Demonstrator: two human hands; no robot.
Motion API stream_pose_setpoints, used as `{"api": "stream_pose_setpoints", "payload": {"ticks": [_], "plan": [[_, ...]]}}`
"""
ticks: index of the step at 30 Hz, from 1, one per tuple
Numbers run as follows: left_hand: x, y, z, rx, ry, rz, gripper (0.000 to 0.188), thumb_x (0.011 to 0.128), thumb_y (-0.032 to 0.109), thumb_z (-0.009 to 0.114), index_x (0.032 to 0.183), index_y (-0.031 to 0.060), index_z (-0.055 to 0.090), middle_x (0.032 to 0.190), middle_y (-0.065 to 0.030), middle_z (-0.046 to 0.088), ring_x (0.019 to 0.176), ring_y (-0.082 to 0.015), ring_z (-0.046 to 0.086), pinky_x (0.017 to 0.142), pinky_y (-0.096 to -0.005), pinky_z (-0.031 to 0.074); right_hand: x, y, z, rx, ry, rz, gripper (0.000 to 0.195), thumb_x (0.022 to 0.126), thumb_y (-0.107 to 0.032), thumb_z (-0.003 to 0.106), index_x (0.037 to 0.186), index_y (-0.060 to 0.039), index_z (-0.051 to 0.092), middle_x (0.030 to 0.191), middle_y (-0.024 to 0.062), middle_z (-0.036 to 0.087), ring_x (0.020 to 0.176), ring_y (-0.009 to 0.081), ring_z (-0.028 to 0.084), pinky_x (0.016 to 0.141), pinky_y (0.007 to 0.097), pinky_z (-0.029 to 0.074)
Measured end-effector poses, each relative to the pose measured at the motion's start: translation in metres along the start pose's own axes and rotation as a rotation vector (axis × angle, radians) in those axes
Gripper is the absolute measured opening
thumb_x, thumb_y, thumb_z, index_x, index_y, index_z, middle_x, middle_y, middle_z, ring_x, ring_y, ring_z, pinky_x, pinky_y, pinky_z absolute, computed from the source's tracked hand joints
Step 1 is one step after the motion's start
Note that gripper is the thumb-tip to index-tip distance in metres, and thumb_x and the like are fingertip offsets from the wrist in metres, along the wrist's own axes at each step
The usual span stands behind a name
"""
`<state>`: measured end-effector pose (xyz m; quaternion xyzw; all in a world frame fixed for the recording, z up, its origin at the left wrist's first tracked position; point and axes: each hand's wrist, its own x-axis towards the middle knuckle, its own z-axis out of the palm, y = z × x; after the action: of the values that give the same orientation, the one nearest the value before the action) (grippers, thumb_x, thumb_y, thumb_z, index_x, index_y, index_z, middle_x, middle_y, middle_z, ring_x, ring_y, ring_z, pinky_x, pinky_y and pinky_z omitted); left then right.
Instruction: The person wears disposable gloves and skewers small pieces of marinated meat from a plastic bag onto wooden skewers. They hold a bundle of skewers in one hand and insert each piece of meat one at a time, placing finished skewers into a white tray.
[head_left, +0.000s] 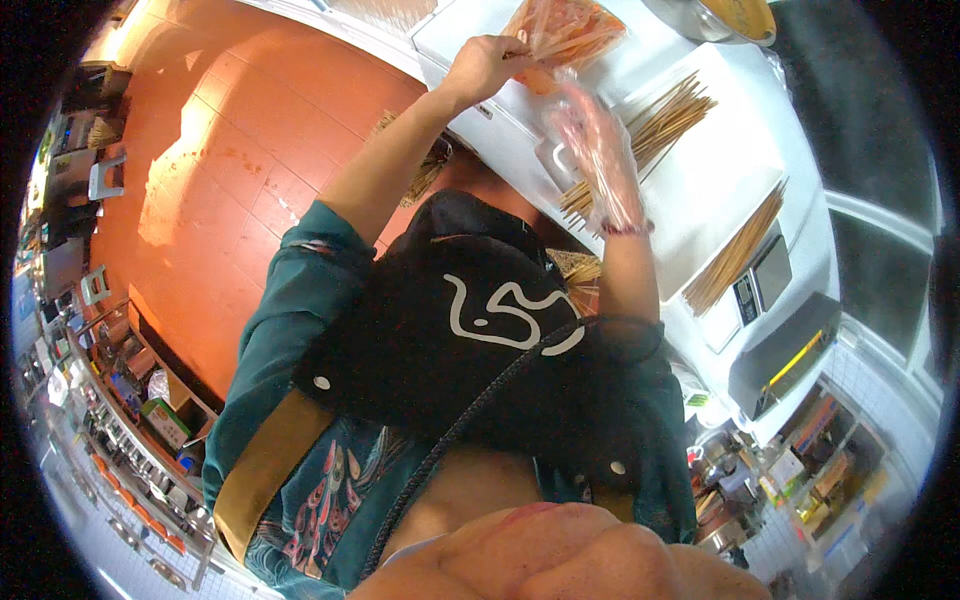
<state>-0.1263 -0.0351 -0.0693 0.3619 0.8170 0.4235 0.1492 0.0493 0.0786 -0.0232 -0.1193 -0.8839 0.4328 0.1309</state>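
Note:
My left hand (484, 69), bare, pinches the near edge of a clear plastic bag (574, 34) that holds orange-red food, perhaps marinated meat. A loose transparent plastic glove covers my right hand (596, 139). Its fingers point at the bag's near end, and whether they grip anything is hard to see. Beneath the gloved hand lies a loose bundle of bamboo skewers (675, 112), spread across a white board (720, 161). Part of that bundle is hidden by the hand. A second bundle of skewers (739, 251) rests along the board's right side.
A digital scale (759, 281) stands beside the second skewers, near a dark tray (787, 356) with a yellow strip-like object. A metal bowl (694, 19) sits at the far edge. Orange tiled floor (217, 150) lies to my left, with a crowded shelf (142, 405) beyond.

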Motion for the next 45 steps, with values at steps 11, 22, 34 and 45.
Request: {"api": "stream_pose_setpoints", "payload": {"ticks": [11,22,34,45], "plan": [[-0.004,-0.024,0.001,-0.438,0.031,-0.049,0.022,0.088,0.016,0.062,0.106,0.0046,0.068,0.081,-0.0003,0.066,0.063,-0.0072,0.052,0.06,-0.0223,0.047,0.065,0.025,0.052,-0.199,0.256,-0.121,0.018,0.079,-0.016,0.067,0.094,-0.0057,0.067,0.092,0.0135,0.067,0.085,0.0299,0.063,0.076,0.0385,0.05],[0.017,-0.025,0.008,0.148,0.148,-0.18,0.044,0.08,0.047,0.065,0.097,0.0064,0.07,0.076,-0.0131,0.068,0.069,-0.0242,0.066,0.064,-0.0347,0.051,0.066,0.031,0.062,-0.381,0.243,-0.231,0.028,0.072,-0.02,0.074,0.095,-0.0078,0.063,0.085,0.0125,0.061,0.083,0.0325,0.06,0.071,0.042,0.05],[0.023,-0.024,0.013,0.172,0.289,-0.002,0.024,0.081,0.031,0.067,0.09,0.0089,0.071,0.082,-0.0128,0.065,0.077,-0.0252,0.064,0.07,-0.0351,0.051,0.06,0.052,0.049,-0.155,0.292,-0.183,0.011,0.078,-0.012,0.068,0.087,-0.0053,0.064,0.086,0.0139,0.064,0.081,0.0343,0.061,0.069,0.0419,0.05],[0.006,-0.033,0.012,-1.123,0.165,-0.276,0.008,0.082,0.01,0.062,0.077,0.0048,0.063,0.069,-0.0011,0.06,0.059,-0.0091,0.051,0.055,-0.0223,0.042,0.058,0.053,0.047,-0.158,0.271,-0.171,0.015,0.08,-0.011,0.066,0.094,-0.0045,0.063,0.089,0.0151,0.065,0.085,0.0346,0.061,0.075,0.0412,0.05]]}}
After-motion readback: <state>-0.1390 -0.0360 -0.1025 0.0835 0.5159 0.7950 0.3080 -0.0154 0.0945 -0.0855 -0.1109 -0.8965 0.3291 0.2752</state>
